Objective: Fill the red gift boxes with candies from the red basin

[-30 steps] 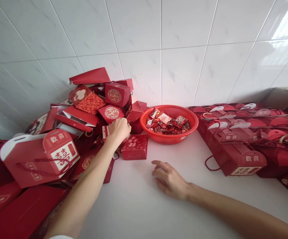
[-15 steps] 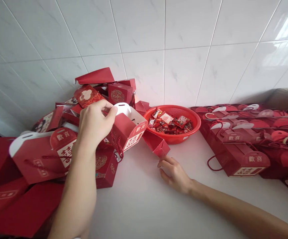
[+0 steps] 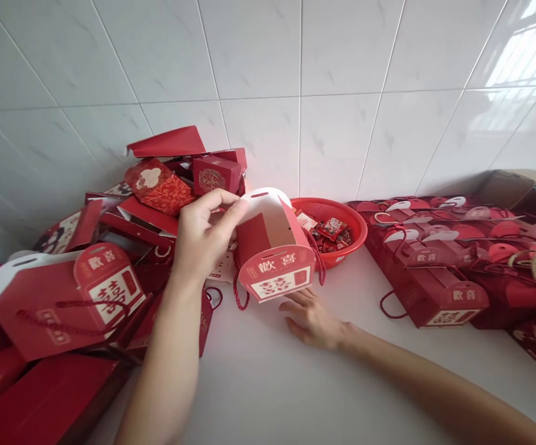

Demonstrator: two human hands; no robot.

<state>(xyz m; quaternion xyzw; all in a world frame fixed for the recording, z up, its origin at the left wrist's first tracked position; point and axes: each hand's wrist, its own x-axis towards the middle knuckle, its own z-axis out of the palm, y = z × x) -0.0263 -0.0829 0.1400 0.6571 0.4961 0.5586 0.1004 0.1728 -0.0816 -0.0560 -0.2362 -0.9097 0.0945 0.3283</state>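
My left hand (image 3: 210,232) is closed on a red gift box (image 3: 277,247), pinching its raised back flap between thumb and fingers. The box is tilted toward me in the air, its top open, white inside, with a gold-and-white character panel on the front and red rope handles hanging at its sides. My right hand (image 3: 312,318) is low over the white table, just below the box. Its fingers are stretched and slightly apart, their tips hidden by the box. Behind the box, a red plastic basket (image 3: 363,232) of wrapped sweets (image 3: 335,228) is partly covered.
A heap of red gift boxes (image 3: 150,185) lies at the left, with an open-topped box (image 3: 59,303) nearer me. Rows of similar boxes (image 3: 430,266) stand at the right, a brown carton (image 3: 513,188) behind them. A tiled wall (image 3: 259,55) borders the table (image 3: 254,383).
My left hand has brought the gift box right and toward me, turning its front to face me. It now covers part of the basket and the small red box that lay beside it.
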